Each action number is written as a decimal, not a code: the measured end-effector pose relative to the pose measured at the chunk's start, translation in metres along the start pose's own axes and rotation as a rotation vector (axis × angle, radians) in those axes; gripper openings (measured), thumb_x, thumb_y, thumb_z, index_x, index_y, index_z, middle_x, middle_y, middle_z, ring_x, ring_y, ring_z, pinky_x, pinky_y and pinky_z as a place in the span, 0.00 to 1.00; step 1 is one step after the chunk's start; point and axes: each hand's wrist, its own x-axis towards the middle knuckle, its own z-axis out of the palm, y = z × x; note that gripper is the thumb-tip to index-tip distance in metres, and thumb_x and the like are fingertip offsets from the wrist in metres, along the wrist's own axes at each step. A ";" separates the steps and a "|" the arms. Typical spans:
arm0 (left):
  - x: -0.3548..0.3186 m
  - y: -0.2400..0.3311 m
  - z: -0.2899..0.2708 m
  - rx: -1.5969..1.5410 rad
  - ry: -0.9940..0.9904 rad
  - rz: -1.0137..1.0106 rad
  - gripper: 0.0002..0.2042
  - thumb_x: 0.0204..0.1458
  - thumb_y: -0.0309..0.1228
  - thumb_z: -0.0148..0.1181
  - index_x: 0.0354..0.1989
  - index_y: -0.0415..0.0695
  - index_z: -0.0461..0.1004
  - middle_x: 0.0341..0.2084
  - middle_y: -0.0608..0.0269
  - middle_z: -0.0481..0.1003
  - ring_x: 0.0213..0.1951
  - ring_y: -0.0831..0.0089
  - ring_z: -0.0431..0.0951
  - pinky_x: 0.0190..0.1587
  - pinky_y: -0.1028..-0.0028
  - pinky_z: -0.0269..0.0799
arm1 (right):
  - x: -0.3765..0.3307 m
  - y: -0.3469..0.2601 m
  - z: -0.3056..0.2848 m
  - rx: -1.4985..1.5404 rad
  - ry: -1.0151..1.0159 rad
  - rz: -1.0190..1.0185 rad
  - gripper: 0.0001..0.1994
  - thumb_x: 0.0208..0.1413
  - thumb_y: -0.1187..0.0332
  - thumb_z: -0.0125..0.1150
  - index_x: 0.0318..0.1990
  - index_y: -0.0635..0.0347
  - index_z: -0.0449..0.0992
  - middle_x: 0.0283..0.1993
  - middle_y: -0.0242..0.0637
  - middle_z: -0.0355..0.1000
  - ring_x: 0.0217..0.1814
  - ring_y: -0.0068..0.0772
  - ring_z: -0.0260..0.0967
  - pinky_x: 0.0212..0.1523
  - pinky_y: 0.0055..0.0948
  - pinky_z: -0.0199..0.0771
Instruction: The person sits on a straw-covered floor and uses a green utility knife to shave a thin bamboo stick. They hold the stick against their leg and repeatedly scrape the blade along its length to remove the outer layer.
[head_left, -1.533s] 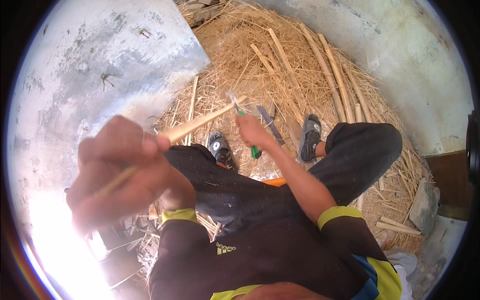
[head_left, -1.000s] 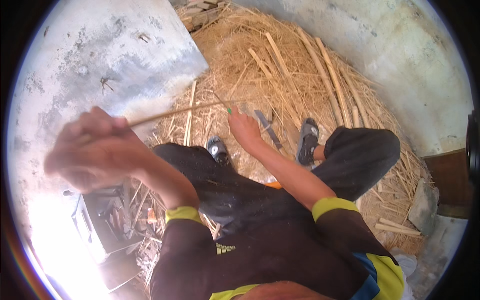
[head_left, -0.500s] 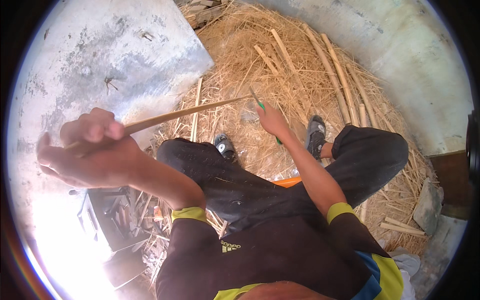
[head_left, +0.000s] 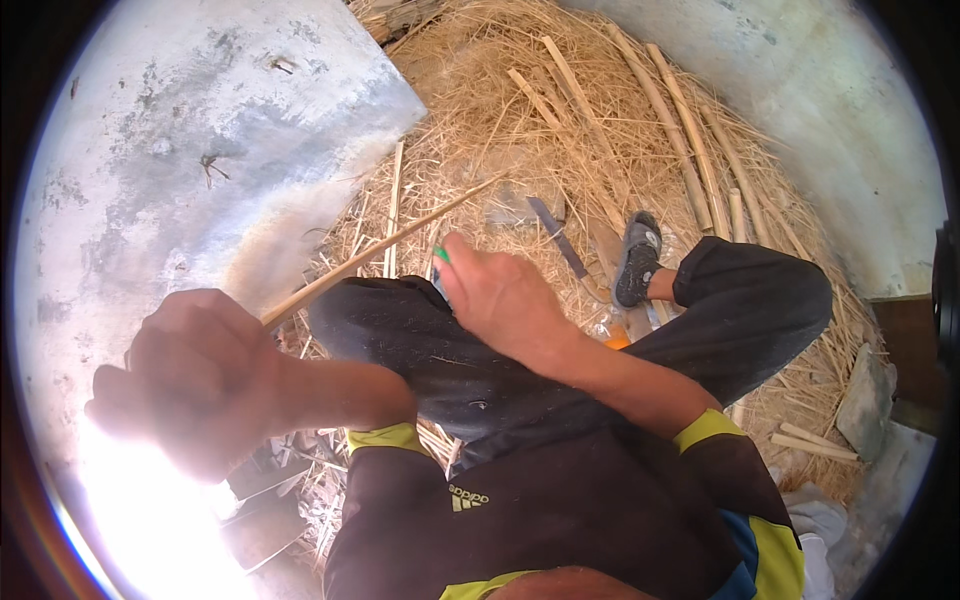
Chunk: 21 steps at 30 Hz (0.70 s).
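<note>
Since half a second ago the right hand (head_left: 505, 295) pulled back to the knee, fist closed on a green-handled tool (head_left: 441, 257). Left hand (head_left: 195, 385) stays clenched round the long thin bamboo strip (head_left: 385, 245). Looks mid-job to me, whole tan bamboo poles (head_left: 680, 130) still unworked on the straw.

Straw-strewn ground (head_left: 520, 130) between pale concrete slabs (head_left: 200, 140), harsh sun glare.

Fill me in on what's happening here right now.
A person sits on a straw-covered floor. The left hand grips one end of a thin bamboo strip that slants up toward the straw. The right hand holds a green-handled tool against the raised knee. Bamboo poles and a dark blade lie nearby.
</note>
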 end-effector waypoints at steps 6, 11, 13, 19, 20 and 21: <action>-0.006 0.004 -0.004 -0.038 0.020 0.013 0.17 0.56 0.31 0.35 0.13 0.53 0.46 0.06 0.71 0.46 0.06 0.82 0.40 0.06 0.78 0.39 | 0.007 0.037 0.017 -0.069 -0.038 0.078 0.11 0.59 0.70 0.45 0.40 0.70 0.67 0.17 0.51 0.69 0.20 0.53 0.71 0.22 0.47 0.71; -0.003 0.004 -0.011 -0.251 -0.033 -0.052 0.17 0.54 0.31 0.36 0.12 0.53 0.46 0.05 0.72 0.46 0.06 0.83 0.40 0.06 0.77 0.37 | 0.010 0.039 0.029 -0.011 -0.097 0.126 0.13 0.62 0.63 0.45 0.38 0.67 0.65 0.18 0.57 0.68 0.24 0.61 0.70 0.28 0.53 0.70; -0.005 0.009 -0.020 -0.151 0.006 -0.034 0.17 0.53 0.30 0.36 0.12 0.53 0.46 0.05 0.72 0.46 0.06 0.83 0.40 0.06 0.77 0.36 | 0.019 0.091 0.049 -0.151 -0.028 0.091 0.13 0.62 0.63 0.46 0.39 0.67 0.65 0.18 0.56 0.68 0.22 0.59 0.70 0.26 0.53 0.70; -0.008 0.010 -0.034 -0.317 0.116 -0.050 0.17 0.53 0.31 0.38 0.12 0.54 0.46 0.04 0.72 0.45 0.06 0.83 0.39 0.07 0.77 0.36 | 0.029 0.089 0.068 -0.209 -0.099 0.120 0.12 0.61 0.64 0.45 0.41 0.67 0.64 0.20 0.56 0.70 0.25 0.60 0.71 0.27 0.52 0.72; -0.006 0.009 -0.035 -0.292 0.159 -0.039 0.17 0.53 0.31 0.38 0.12 0.54 0.46 0.04 0.73 0.45 0.06 0.83 0.39 0.07 0.77 0.36 | 0.033 0.092 0.070 -0.213 -0.086 0.136 0.12 0.61 0.64 0.45 0.40 0.67 0.64 0.21 0.55 0.70 0.26 0.60 0.71 0.27 0.52 0.72; -0.004 0.010 -0.033 -0.260 0.208 -0.039 0.17 0.53 0.32 0.38 0.12 0.54 0.46 0.04 0.73 0.45 0.06 0.82 0.39 0.08 0.77 0.36 | 0.038 0.094 0.073 -0.217 -0.073 0.151 0.12 0.61 0.64 0.45 0.40 0.67 0.64 0.21 0.55 0.71 0.27 0.60 0.72 0.28 0.52 0.72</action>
